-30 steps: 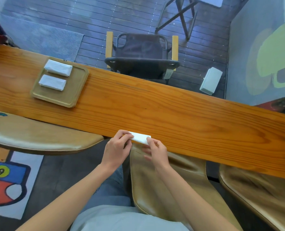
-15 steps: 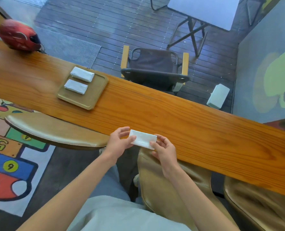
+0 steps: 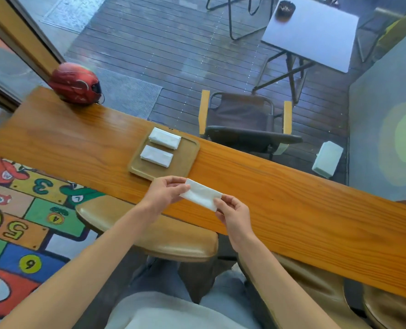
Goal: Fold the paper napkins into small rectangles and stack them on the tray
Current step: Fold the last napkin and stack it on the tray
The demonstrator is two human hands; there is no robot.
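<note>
The folded napkin (image 3: 201, 197) could spring open or land crooked on the tray (image 3: 187, 160) if either pinch slackens during the carry; the tray's two stacks (image 3: 156, 156) leave little room beside them. The left hand (image 3: 165, 192) pinches its left end, the right hand (image 3: 232, 213) its right end, holding it just above the table (image 3: 292, 198).

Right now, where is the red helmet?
In the head view, the glossy red helmet sits at the far left end of the long wooden counter, left of the wooden tray.
</note>
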